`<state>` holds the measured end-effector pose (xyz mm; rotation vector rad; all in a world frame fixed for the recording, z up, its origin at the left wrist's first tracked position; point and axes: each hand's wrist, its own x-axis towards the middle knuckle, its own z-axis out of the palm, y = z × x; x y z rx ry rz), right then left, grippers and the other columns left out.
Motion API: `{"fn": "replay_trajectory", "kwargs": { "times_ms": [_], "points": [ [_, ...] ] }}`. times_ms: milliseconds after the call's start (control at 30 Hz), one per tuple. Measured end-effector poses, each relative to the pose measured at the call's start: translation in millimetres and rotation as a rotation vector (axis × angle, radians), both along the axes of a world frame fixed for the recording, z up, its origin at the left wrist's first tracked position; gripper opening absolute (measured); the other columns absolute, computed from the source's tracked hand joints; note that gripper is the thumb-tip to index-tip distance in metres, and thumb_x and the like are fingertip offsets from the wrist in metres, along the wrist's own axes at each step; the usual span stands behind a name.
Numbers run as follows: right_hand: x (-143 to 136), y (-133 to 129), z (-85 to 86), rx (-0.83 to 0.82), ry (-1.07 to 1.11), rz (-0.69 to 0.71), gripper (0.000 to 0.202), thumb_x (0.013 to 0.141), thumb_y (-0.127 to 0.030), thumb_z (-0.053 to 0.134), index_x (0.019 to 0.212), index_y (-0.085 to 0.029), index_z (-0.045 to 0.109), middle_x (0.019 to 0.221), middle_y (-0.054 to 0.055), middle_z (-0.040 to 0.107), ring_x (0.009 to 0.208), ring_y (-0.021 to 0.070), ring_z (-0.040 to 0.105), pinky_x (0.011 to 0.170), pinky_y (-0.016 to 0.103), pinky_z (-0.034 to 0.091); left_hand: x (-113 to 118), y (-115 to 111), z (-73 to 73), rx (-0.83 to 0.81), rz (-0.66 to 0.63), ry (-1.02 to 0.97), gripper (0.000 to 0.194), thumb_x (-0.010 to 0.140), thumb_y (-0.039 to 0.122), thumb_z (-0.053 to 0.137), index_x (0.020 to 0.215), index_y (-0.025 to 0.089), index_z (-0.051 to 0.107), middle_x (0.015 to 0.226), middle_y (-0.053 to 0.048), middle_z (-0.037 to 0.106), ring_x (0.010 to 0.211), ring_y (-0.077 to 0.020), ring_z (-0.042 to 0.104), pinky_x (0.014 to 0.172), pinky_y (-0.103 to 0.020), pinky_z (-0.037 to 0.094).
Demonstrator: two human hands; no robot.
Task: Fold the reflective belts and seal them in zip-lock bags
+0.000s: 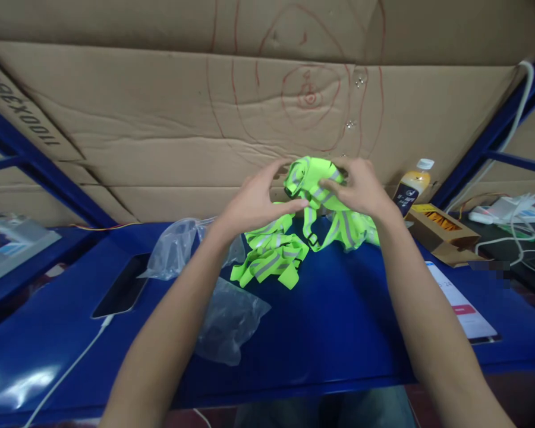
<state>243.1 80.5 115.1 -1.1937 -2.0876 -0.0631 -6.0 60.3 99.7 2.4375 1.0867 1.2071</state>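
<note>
Above the blue tabletop, my right hand (pixel 361 187) grips a bundle of neon-yellow reflective strap (pixel 314 175) with grey stripes, thumb in front. One loop with a black buckle hangs from it. My left hand (pixel 261 199) is at the bundle's left side, thumb stretched out and fingers apart; its fingertips are partly hidden, and I cannot tell if they touch the strap. Below it lies a loose heap of the same strap (pixel 271 258). More neon strap (pixel 350 229) lies beneath my right hand, apparently partly in clear plastic.
Clear plastic bags (pixel 232 321) lie left of centre near a black phone (pixel 121 285) on a white cable. To the right are a drink bottle (pixel 414 185), an open cardboard box (pixel 446 232) and a lit phone (pixel 461 303). A cardboard wall (pixel 160 101) stands behind.
</note>
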Motion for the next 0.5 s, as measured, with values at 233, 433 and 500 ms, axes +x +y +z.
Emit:
{"fn": "replay_trajectory", "kwargs": {
  "times_ms": [233, 433, 500],
  "points": [
    [-15, 0, -4.5, -0.088, 0.481, 0.425, 0.055, 0.088, -0.072, 0.077, 0.115, -0.024, 0.07, 0.115, 0.01, 0.081, 0.104, 0.0288, 0.075, 0.091, 0.046, 0.063, 11, 10, -5.1, 0.051, -0.146, -0.418, 0.047, 0.091, 0.061, 0.083, 0.113, 0.02, 0.073, 0.115, -0.009, 0.08, 0.107, -0.0291, 0.076, 0.097, -0.043, 0.063],
    [-22, -11, -3.0, 0.089, 0.096, 0.246, 0.068, 0.096, -0.068, 0.069, 0.142, -0.019, 0.067, 0.145, 0.018, 0.073, 0.13, 0.038, 0.07, 0.114, 0.057, 0.053, 14, 24, -16.9, -0.177, -0.082, -0.718, 0.051, 0.081, 0.066, 0.09, 0.083, 0.02, 0.068, 0.078, -0.003, 0.069, 0.064, -0.0161, 0.065, 0.057, -0.029, 0.055],
    [-25, -17, -1.6, 0.129, -0.023, 0.245, 0.071, 0.096, -0.063, 0.072, 0.15, -0.017, 0.062, 0.153, 0.019, 0.068, 0.141, 0.0418, 0.063, 0.119, 0.059, 0.048, 13, 22, -15.6, -0.267, -0.104, -0.778, 0.054, 0.075, 0.065, 0.095, 0.081, 0.02, 0.066, 0.073, -0.001, 0.066, 0.058, -0.0137, 0.062, 0.052, -0.027, 0.053]
  ]
}}
